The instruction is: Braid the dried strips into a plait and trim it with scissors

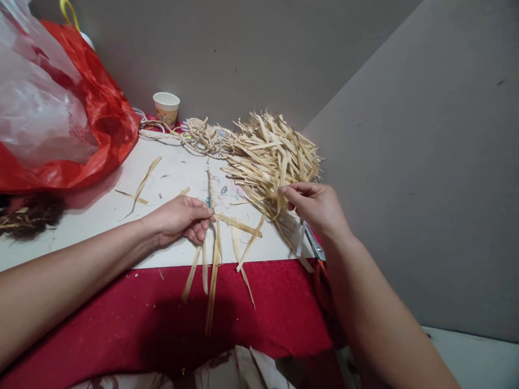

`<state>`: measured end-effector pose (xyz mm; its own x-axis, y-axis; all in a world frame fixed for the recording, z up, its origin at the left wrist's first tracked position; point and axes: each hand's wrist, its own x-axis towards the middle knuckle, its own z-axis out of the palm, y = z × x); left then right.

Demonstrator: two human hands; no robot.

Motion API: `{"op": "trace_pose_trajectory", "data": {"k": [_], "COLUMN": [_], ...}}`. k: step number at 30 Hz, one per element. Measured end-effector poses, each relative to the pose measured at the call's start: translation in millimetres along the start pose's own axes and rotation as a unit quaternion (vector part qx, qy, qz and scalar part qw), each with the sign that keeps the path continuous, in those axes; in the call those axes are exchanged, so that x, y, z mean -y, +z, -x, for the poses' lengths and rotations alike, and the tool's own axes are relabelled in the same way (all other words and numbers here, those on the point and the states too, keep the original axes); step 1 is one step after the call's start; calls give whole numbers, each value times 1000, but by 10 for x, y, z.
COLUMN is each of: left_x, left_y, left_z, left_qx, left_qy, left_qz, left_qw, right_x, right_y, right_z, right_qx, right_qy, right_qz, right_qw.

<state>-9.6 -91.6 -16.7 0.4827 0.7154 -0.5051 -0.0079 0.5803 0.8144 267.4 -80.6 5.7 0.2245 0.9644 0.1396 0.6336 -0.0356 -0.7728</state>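
Observation:
My left hand (193, 219) is closed in a pinch on a thin straw braid (210, 183), which runs away from me up the white board. Loose strip ends (213, 286) hang from below those fingers over the red cloth. At the right, my right hand (314, 202) pinches a pale straw strip (281, 186) at the near edge of a large heap of dry straw strips (275, 146). The strip's far end blends into the heap. Several loose strips (249, 246) lie between the two hands.
Scissors (315, 246) with red handles lie beneath my right wrist. A paper cup (166, 108) and a coil of twisted cord (200, 135) stand at the back. A red plastic bag (109, 119) bulges at left, near dark fibre (34, 216). Grey panels (425, 162) wall the back and right.

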Motion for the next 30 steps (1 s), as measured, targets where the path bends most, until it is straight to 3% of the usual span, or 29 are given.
{"op": "trace_pose_trajectory", "data": {"k": [2,8,12,16,19,24,30], "left_x": [-2,-13,-17,-11,-12,-11,11], "left_y": [0,15,13,9,11,8,9], "left_z": [-3,0,3,-2,-6,-9,-2], "left_qx": [2,2,-1,1,4,3,5], "left_qy": [1,-2,-1,0,0,0,-1], "left_qz": [0,0,-4,-3,-1,-3,-1], "left_qw": [1000,1000,1000,1000,1000,1000,1000], "right_x": [-5,76,27,-117,-190,-121,-125], "right_y": [1,13,48,81,86,49,-32], "right_z": [8,155,209,172,147,172,144], "right_qx": [-14,-97,-35,-12,-9,27,42], "right_qy": [-13,-145,-165,-120,-85,0,63], "right_qz": [-29,-22,40,55,8,-100,-108], "right_qw": [999,985,985,991,996,995,991]}}
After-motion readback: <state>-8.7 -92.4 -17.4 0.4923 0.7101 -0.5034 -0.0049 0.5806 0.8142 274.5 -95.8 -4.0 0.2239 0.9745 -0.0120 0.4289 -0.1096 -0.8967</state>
